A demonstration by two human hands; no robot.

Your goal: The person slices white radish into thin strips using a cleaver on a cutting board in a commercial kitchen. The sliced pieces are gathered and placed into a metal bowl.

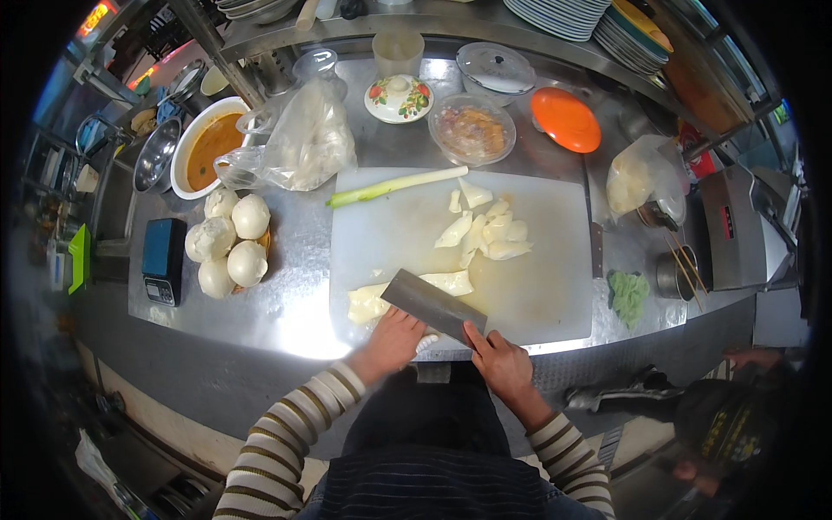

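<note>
My right hand [500, 361] grips the handle end of a cleaver [435, 307], its broad blade lying slanted over a pale, peeled vegetable strip [367, 303] on the white cutting board [546, 292]. Beside the blade's lower left edge is my left hand [393, 338], fingertips at the near side of the strip; whether it presses on the strip or the blade I cannot tell. Several pale cut pieces [497, 231] are heaped at the board's centre right. A green-and-white stalk [396, 186] lies along the board's far left edge.
Left of the board, round white vegetables [213, 239] fill a basket beside a digital scale [162, 260]. Behind stand a plastic bag [312, 140], a bowl of orange liquid [214, 153], and a lidded container [472, 130]. A green cloth [628, 298] lies right. Another person [721, 416] is at lower right.
</note>
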